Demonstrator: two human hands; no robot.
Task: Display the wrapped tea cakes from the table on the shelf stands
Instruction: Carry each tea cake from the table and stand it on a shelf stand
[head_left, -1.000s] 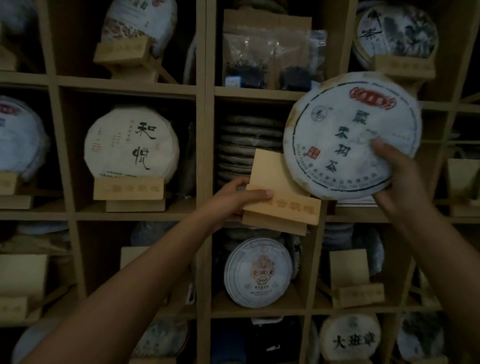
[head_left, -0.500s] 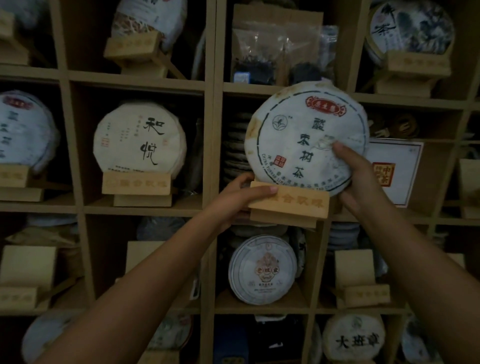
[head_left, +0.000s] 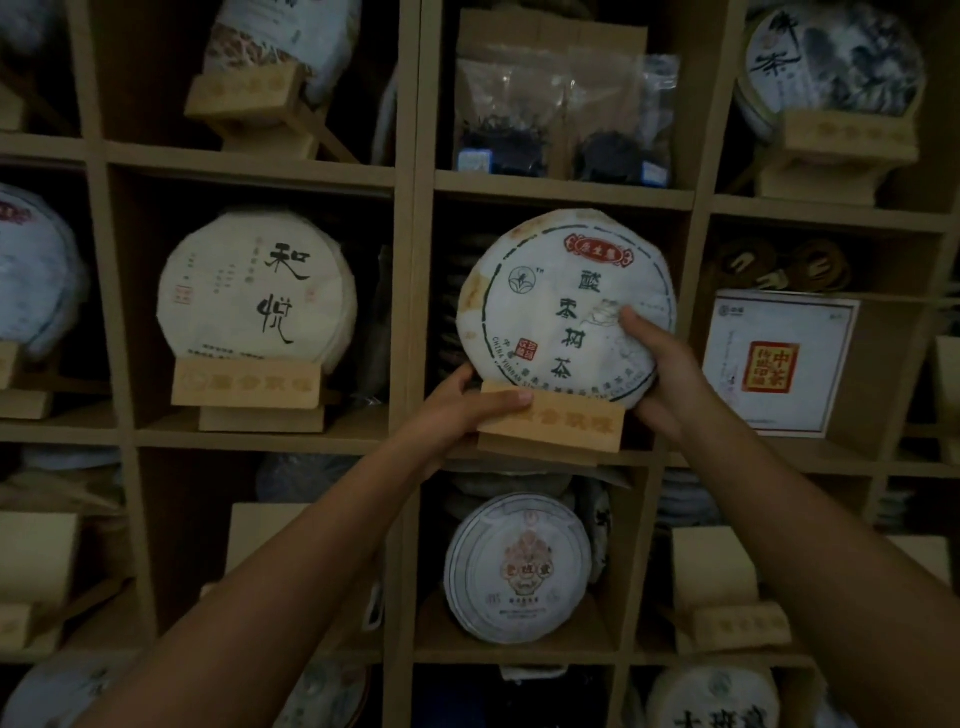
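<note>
A round tea cake (head_left: 550, 306) in white paper with a red label and dark characters stands upright on a wooden stand (head_left: 558, 423) in the middle cubby of the shelf. My left hand (head_left: 467, 410) grips the stand's left end, thumb across its front lip. My right hand (head_left: 660, 369) holds the cake's lower right edge, thumb pressed on its face. The stand sits at the front edge of the shelf board.
Wooden cubby shelf (head_left: 415, 291) fills the view. Left cubby holds a cream tea cake on a stand (head_left: 257, 296). A white box with a red seal (head_left: 774, 364) stands to the right. Bagged tea (head_left: 561, 119) sits above, another cake (head_left: 519, 566) below, an empty stand (head_left: 727, 597) at lower right.
My right hand brought the tea cake leftward and down onto the stand. My left hand pushed the stand with the cake back into the middle cubby.
</note>
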